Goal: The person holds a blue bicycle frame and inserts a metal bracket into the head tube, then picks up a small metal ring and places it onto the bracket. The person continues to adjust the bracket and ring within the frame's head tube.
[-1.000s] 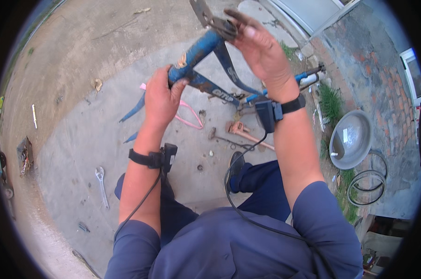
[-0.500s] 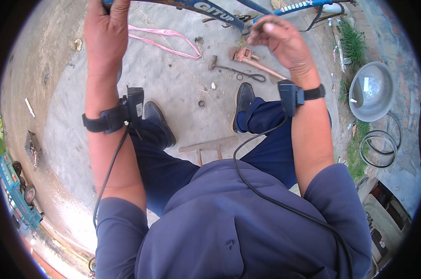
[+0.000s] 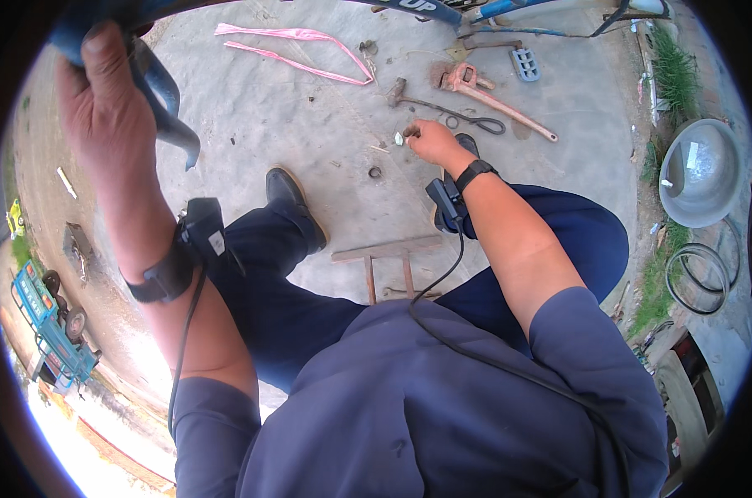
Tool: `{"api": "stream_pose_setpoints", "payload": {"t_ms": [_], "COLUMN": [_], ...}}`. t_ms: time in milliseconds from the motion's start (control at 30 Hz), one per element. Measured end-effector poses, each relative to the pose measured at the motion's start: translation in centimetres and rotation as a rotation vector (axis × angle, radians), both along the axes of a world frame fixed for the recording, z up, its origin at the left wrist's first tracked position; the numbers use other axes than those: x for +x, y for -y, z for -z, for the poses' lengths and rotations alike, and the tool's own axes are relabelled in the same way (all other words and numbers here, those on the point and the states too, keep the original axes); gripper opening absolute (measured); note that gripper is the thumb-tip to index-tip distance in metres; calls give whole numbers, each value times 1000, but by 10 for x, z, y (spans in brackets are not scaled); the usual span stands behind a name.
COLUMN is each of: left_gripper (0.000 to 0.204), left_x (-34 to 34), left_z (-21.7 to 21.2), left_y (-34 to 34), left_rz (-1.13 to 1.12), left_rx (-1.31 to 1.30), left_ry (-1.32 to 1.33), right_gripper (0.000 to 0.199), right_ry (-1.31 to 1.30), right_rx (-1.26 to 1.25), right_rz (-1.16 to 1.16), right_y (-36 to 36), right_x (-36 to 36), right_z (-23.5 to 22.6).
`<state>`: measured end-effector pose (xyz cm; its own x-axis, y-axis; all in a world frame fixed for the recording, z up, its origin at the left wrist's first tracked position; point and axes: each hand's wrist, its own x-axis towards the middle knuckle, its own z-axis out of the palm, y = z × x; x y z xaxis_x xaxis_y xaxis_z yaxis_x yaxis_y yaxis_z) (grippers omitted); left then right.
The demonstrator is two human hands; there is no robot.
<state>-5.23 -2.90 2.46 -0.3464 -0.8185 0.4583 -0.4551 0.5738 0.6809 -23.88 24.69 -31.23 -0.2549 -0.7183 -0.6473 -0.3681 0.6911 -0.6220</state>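
Note:
My left hand is wrapped round a blue bicycle frame at the upper left, thumb on top. A forked blue part of it hangs beside that hand. The frame's long tube runs along the top edge, partly cut off. Low over the ground, my right hand has its fingers closed; what is in them, if anything, is hidden. Close to its fingertips lies a small pale piece. A hammer with a looped metal handle and a reddish pipe wrench lie just beyond.
A pink strap lies at the far left. A grey pedal shows at the far right. Between my feet is a small ring, with a wooden stool nearer me. A metal basin and tyre-like hoops are at right.
My right hand has come down from beside the bicycle frame to the ground near the hammer. My left hand and the frame have shifted left, bringing the forked part and pedal into view.

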Motion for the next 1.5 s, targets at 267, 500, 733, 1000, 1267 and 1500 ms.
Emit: {"api": "stream_pose_setpoints", "payload": {"t_ms": [267,500,733,1000,1267,1500], "left_gripper": [65,80,56,46,33,16], "left_x": [-2,-3,-11,-16,7,19], "left_z": [-5,-7,-6,-2,-5,-8], "left_y": [-6,-6,-1,1,19,16], "left_rz": [-141,-368,-363,-439,-440,-337], "left_rx": [-79,-96,-95,-20,-199,-324], "left_ry": [151,221,134,-9,369,439], "right_gripper": [31,29,34,34,40,50], "right_ry": [-72,-69,-41,-51,-150,-194], "right_rx": [94,92,166,96,95,118], "right_rz": [-103,-207,-537,-768,-902,-913], "right_y": [-2,1,0,-8,-16,-21], "right_x": [19,30,62,87,99,104], "right_z": [27,39,28,14,8,16]}}
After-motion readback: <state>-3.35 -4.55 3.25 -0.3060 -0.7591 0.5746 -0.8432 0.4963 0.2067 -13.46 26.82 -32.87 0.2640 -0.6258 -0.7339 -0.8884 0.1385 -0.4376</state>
